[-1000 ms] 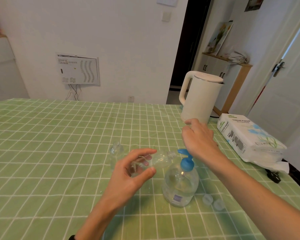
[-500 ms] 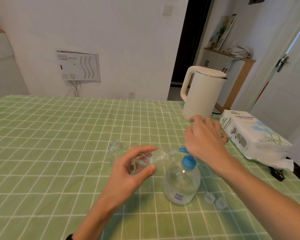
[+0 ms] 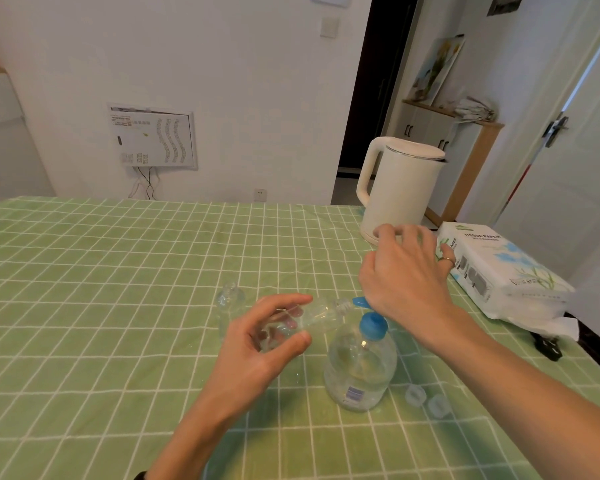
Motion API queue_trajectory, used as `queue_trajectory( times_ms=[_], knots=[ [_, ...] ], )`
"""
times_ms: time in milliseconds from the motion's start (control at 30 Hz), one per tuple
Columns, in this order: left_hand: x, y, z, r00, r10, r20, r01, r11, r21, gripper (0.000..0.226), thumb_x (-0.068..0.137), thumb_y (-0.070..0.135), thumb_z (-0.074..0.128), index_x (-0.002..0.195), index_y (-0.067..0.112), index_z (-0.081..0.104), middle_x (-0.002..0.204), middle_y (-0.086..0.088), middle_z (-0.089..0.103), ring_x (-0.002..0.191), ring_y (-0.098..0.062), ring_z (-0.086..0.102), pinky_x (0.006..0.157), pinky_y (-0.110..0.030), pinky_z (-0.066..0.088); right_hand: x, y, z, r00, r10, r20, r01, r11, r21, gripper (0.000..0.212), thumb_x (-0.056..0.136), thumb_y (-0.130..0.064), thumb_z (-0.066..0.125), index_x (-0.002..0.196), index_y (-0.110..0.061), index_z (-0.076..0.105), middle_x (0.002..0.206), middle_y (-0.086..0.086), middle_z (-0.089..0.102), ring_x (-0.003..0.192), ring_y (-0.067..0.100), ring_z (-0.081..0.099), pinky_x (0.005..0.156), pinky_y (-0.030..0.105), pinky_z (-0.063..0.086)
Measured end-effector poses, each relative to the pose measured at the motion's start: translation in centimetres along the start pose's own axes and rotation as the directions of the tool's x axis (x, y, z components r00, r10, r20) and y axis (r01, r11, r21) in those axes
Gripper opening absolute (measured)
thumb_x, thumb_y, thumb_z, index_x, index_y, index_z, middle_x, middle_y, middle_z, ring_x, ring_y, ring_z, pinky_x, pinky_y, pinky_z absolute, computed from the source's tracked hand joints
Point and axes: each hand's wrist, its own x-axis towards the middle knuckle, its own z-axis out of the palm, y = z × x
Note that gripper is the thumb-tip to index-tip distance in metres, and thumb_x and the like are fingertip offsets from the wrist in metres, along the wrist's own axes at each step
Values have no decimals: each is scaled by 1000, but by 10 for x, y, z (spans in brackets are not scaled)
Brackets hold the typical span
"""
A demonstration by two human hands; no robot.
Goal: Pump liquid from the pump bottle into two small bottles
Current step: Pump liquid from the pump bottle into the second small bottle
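Note:
A clear pump bottle (image 3: 359,372) with a blue pump head stands on the green checked tablecloth. My left hand (image 3: 257,344) grips a small clear bottle (image 3: 321,315), tilted on its side with its mouth at the blue spout. My right hand (image 3: 406,275) presses down on the pump head with its palm, fingers spread forward. A second small clear bottle (image 3: 230,301) stands upright just left of my left hand. Two clear caps (image 3: 425,400) lie on the cloth right of the pump bottle.
A white electric kettle (image 3: 400,188) stands at the far right of the table (image 3: 84,289). A pack of tissue paper (image 3: 499,275) lies to its right near the table edge, with a black plug (image 3: 548,346) beside it.
My right hand has come down onto the blue pump head and pushed it lower. The small bottle in my left hand stays at the spout.

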Motion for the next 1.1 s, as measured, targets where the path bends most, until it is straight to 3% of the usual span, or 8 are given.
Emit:
queue_trajectory(
  times_ms=[267, 500, 633, 833, 967, 1100],
  knots=[
    [0, -1, -1, 1000, -16, -13, 16, 1000, -5, 39, 80, 33, 80, 117, 45, 75, 125, 14, 73, 114, -16, 71, 96, -28, 59, -5, 0, 9, 993, 44, 110, -47, 998, 32, 41, 94, -21, 44, 134, -18, 44, 141, 10, 39, 137, 32, 25, 112, 63, 19],
    [-2, -2, 1, 999, -38, -10, 38, 999, -9, 39, 82, 23, 79, 116, 42, 76, 121, 12, 75, 109, -17, 72, 98, -35, 59, -4, 1, 3, 993, 49, 107, -55, 997, 49, 37, 94, -21, 43, 131, -16, 45, 140, 11, 41, 136, 34, 27, 112, 62, 19],
    [-2, -2, 2, 999, -42, 0, 42, 999, -6, 40, 81, 24, 79, 116, 43, 76, 123, 13, 74, 119, -10, 68, 101, -32, 58, -3, 1, 1, 994, 32, 106, -35, 999, 23, 38, 94, -21, 42, 132, -16, 44, 138, 11, 40, 135, 35, 27, 112, 63, 19],
    [-1, -3, 1, 999, -43, -10, 42, 999, -6, 39, 82, 22, 79, 115, 42, 76, 119, 11, 75, 103, -15, 73, 97, -31, 59, -4, -1, 8, 985, 53, 167, -62, 997, 48, 37, 94, -20, 41, 131, -16, 45, 139, 11, 41, 135, 33, 26, 111, 64, 19],
    [-3, -3, 1, 999, -48, -6, 48, 999, -14, 39, 82, 23, 79, 116, 41, 76, 122, 9, 75, 115, -14, 71, 99, -36, 58, -5, 0, 7, 983, 64, 175, -74, 996, 53, 39, 94, -20, 41, 132, -16, 45, 140, 12, 41, 136, 34, 27, 112, 62, 19],
    [-2, -2, 1, 999, -46, 1, 46, 999, -22, 39, 82, 23, 78, 116, 42, 76, 119, 10, 75, 108, -13, 72, 97, -31, 60, -3, 1, 1, 986, 58, 156, -68, 996, 60, 38, 94, -21, 42, 132, -16, 44, 140, 12, 41, 135, 34, 28, 112, 63, 20]
  ],
)
